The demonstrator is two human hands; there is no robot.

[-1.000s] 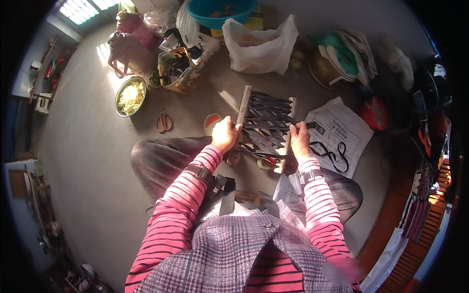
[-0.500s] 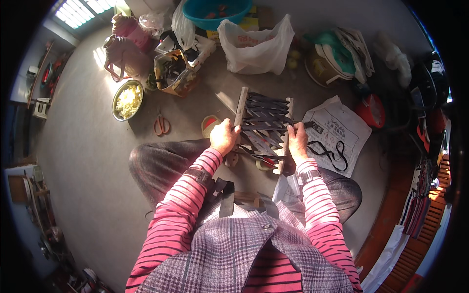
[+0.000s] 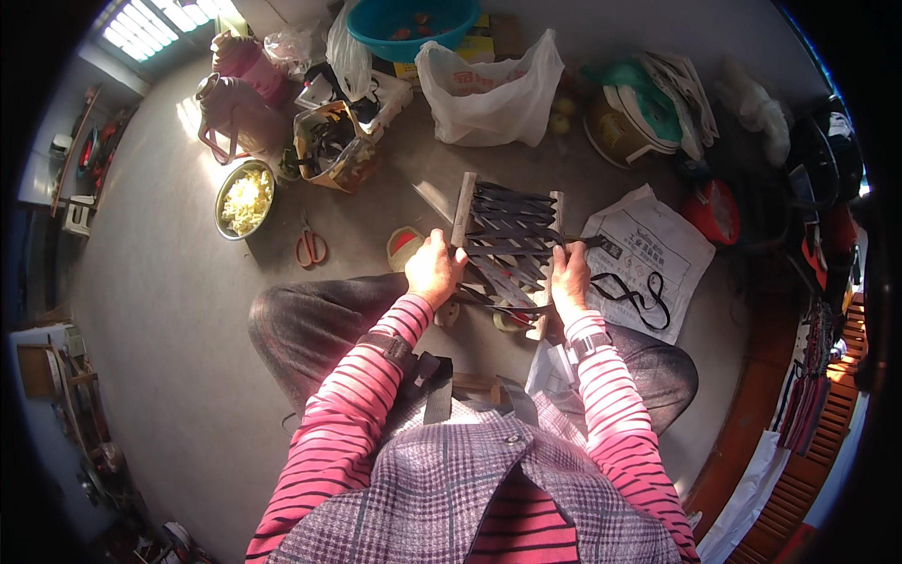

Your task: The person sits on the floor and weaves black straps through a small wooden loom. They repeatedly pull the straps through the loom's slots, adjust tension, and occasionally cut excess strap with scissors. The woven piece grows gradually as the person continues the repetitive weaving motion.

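In front of my lap stands a wooden frame (image 3: 463, 209) strung with crisscrossing black straps (image 3: 512, 211), like the seat of a small folding stool. My left hand (image 3: 434, 271) is closed around its left rail. On the right rail, my right hand (image 3: 570, 278) grips with the thumb on top, beside a strap that runs across between both hands. How far its fingers hold that strap as well as the wood is hidden. A loose black strap end (image 3: 648, 305) lies looped on a white printed sack (image 3: 644, 244) to the right.
Orange-handled scissors (image 3: 311, 249) and a bowl of pale yellow pieces (image 3: 246, 199) are on the floor to the left. Farther back stand a thermos jug (image 3: 240, 117), a basket (image 3: 335, 155), a white plastic bag (image 3: 493, 103) and a blue basin (image 3: 413, 33). A red container (image 3: 711, 214) sits at right.
My left hand has shifted slightly on the left rail, and the frame has tilted or dropped a little. My right hand keeps nearly the same place and grip.
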